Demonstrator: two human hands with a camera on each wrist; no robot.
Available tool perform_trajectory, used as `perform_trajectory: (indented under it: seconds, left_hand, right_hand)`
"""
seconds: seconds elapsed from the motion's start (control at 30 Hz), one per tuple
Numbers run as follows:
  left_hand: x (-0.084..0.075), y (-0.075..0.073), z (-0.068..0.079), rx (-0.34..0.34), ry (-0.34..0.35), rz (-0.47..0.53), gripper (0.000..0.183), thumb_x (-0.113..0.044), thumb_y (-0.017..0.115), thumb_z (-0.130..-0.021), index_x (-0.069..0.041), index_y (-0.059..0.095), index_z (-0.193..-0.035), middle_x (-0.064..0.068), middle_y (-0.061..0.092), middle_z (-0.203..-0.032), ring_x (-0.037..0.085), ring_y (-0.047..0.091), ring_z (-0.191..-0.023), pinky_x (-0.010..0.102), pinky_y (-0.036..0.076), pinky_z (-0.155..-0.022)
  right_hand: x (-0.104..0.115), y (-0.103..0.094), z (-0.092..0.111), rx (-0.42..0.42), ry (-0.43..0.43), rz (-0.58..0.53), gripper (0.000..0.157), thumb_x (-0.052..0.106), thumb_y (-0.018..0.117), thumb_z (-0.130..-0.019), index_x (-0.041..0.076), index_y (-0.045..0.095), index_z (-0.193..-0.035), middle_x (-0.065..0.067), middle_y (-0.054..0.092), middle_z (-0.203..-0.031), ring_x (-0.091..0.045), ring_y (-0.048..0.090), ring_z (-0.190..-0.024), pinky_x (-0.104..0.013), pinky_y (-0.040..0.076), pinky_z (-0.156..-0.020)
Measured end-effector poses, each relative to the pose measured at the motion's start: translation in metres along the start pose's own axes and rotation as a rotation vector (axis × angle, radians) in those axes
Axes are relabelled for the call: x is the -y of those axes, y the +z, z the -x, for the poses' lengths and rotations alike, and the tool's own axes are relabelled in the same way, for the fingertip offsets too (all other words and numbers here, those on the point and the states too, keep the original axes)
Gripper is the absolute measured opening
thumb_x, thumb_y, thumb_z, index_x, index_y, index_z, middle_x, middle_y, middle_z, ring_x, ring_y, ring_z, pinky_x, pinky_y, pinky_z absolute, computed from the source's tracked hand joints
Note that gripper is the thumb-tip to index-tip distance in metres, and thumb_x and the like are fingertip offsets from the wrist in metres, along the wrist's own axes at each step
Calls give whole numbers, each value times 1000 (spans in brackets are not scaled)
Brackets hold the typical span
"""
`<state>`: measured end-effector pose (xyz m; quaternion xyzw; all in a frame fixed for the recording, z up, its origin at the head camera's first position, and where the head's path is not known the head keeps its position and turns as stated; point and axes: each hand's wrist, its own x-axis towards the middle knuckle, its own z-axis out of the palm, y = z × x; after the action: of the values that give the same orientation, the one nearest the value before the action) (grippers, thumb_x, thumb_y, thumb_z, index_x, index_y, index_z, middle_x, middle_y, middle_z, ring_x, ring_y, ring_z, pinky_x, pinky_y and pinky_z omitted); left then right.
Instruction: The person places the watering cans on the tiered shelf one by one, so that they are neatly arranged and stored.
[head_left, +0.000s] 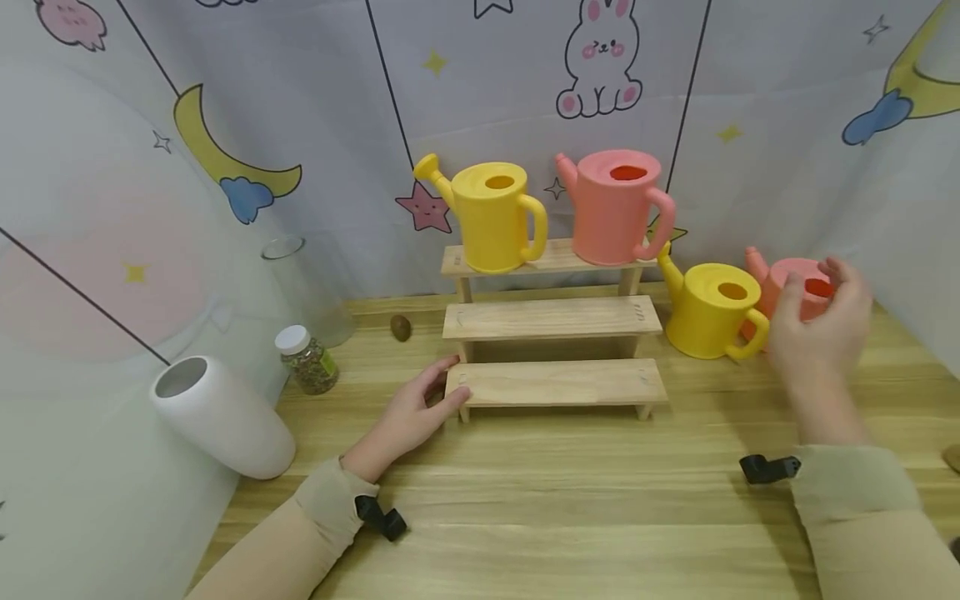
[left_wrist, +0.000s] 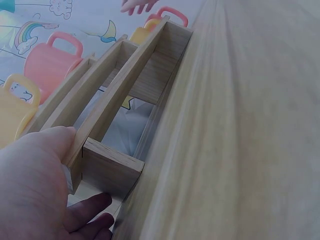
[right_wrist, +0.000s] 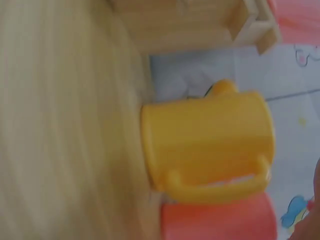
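Note:
A three-step wooden stand (head_left: pixel 555 384) has my left hand (head_left: pixel 408 417) at the left end of its lowest step. My left thumb (left_wrist: pixel 55 140) lies on the board's edge, with the fingers curled round the end. On the top step are a yellow watering can (head_left: pixel 491 221) and a pink watering can (head_left: pixel 611 212). My right hand (head_left: pixel 821 325) is raised with bent, spread fingers, overlapping a second pink watering can (right_wrist: pixel 220 220) on the table and holding nothing. Beside that can stands another yellow watering can (right_wrist: pixel 205 140), handle towards me.
On the left are a leaning white vase (head_left: pixel 225 421), a clear glass vase (head_left: pixel 315 292) and a small white-lidded jar (head_left: pixel 309 362). A small brown object (head_left: pixel 401 327) lies left of the stand. A printed curtain (head_left: pixel 330 108) closes off the back and sides.

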<state>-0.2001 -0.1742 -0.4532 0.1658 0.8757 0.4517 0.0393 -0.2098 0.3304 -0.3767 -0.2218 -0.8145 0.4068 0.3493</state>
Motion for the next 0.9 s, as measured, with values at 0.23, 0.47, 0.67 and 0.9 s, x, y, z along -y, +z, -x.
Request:
perform_trajectory:
  seconds: [0.23,0.47,0.67,0.9]
  left_hand:
    - [-1,-2,1,4,6,-23,67,-60,61,-97,-31,42,-155,2,50,-156,25,54,-140,48,46,-116]
    - [1,-3,1,-5,4,-27,67,-61,61,-97,-32,44,-154,3,51,-156,25,55,-140,47,46,-115]
    - [1,-2,0,-10,1,-37,66,-63,61,-95,-36,44,-153,3,53,-154,24,56,-139,47,47,-114]
    - [0,-1,0,0,2,-39,66,-63,61,-96,-35,43,-153,4,55,-152,24,57,-138,48,48,-114]
  right_hand:
    - [-40,-9,-2,-67,69,-3,54,41,46,-102,37,32,-155,12,37,-159,1,49,-121,-16,39,-115]
    - [-76,-8,-5,-84,39,42,65,41,43,-100,29,24,-161,3,33,-165,-21,32,-151,-34,22,-129]
    - [-88,-8,-10,21,71,78,71,40,43,-101,25,14,-165,-7,35,-164,-32,37,-148,-44,26,-129]
    - [-92,-12,-11,105,145,144,68,33,39,-104,17,14,-165,-22,42,-157,-42,42,-143,-52,29,-127]
